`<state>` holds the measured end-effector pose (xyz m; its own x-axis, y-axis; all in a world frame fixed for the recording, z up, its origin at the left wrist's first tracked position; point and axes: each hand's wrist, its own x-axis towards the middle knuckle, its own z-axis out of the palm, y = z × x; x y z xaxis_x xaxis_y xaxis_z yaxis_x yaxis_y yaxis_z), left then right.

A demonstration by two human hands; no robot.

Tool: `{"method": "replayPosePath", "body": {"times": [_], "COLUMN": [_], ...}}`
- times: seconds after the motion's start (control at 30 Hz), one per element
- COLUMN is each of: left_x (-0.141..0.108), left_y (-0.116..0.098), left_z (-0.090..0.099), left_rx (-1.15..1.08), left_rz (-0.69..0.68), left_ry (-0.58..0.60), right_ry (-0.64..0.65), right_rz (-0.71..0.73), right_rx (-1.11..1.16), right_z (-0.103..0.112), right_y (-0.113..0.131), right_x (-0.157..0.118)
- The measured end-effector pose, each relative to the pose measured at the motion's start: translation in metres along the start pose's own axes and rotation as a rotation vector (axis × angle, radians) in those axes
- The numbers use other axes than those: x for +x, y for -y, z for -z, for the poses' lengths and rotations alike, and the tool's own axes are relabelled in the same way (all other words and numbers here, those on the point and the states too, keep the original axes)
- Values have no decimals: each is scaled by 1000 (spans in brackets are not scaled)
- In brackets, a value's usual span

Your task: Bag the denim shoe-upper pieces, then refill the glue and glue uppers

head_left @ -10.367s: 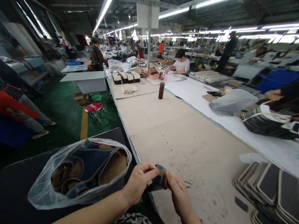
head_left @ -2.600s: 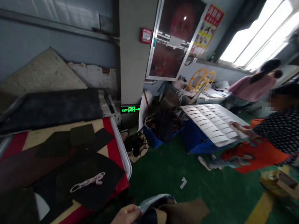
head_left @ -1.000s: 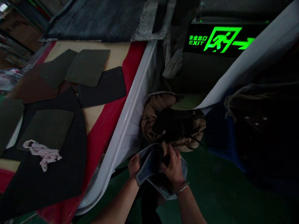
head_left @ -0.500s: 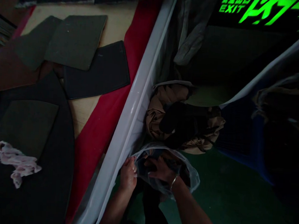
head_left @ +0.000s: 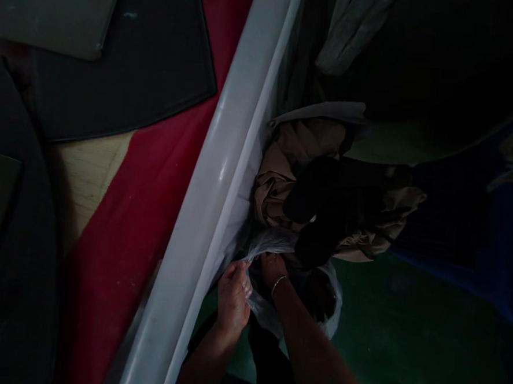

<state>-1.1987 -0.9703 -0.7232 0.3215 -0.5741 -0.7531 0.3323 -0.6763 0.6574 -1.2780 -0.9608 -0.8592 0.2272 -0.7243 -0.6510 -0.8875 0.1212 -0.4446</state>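
Observation:
A clear plastic bag (head_left: pixel 335 301) stands on the floor beside the table's edge, with dark pieces inside that I cannot make out well. My left hand (head_left: pixel 234 295) is closed on the bag's rim at its left side. Reaching down into the bag's mouth is my right hand (head_left: pixel 273 268), a thin bracelet at its wrist. Its fingers are hidden inside the bag, so whether they hold anything does not show.
Left of me is a table with a white rounded edge (head_left: pixel 214 172), red cloth (head_left: pixel 153 180) and dark flat panels (head_left: pixel 129 62). Beyond the bag lies a bundle of brown material (head_left: pixel 278 182) with black shapes on it. A blue crate-like thing (head_left: pixel 461 251) stands right, on green floor (head_left: pixel 387 333).
My right hand has moved deeper into the bag, toward its left far side, and its fingers are now out of sight. My left hand still grips the rim. The view has shifted closer.

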Motion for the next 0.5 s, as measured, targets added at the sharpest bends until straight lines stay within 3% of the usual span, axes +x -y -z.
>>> {"method": "replayPosePath", "body": {"times": [0.1,0.17,0.27,0.33,0.4,0.5], "left_x": [10,13,9,2,-6,-17], "left_y": [-1,1,2,2,0,-6], "left_z": [4,7,7,5,4,4], "left_rx": [-74,-132,-192,-228,-250,-258], "left_rz": [-45,-48,-24,2,31,51], "left_ry": [22,11,-53,-82,-98,-131], "right_ry": [-4,-14,-85,-207,-386,-534], "right_rz": [-41,-27,19,-29,-234,-647], "right_rx": [19,34,60,74,71,85], "right_z": [7,25,66,92,105,93], "right_y": [14,19,15,2,-17,-47], "right_x": [1,-21,-87,-141,-189,-232]}}
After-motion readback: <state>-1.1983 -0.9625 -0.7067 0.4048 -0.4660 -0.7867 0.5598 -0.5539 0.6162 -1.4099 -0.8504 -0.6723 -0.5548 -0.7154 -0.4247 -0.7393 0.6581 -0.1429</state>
